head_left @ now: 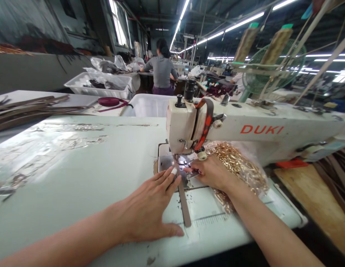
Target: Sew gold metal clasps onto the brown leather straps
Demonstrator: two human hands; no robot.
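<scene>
A narrow brown strap [184, 203] lies on the pale green sewing table [86, 174] and runs up under the needle of a white sewing machine [244, 129] marked DUKI. My left hand [150, 207] rests flat beside the strap, fingers stretched out, one fingertip taped, touching the strap near the presser foot. Beside the needle, the fingers of my right hand [212, 172] pinch a small metal piece [193, 173] at the strap's end. A clear bag of gold metal fittings [239, 165] lies under and behind my right wrist.
A stack of brown straps [27, 109] and a dark red ribbon roll [109, 101] lie at the left. White plastic bins [101, 84] stand behind. A person in grey [161, 70] sits at a far table, back turned. Thread cones [276, 44] and a green fan [258, 78] stand at the right.
</scene>
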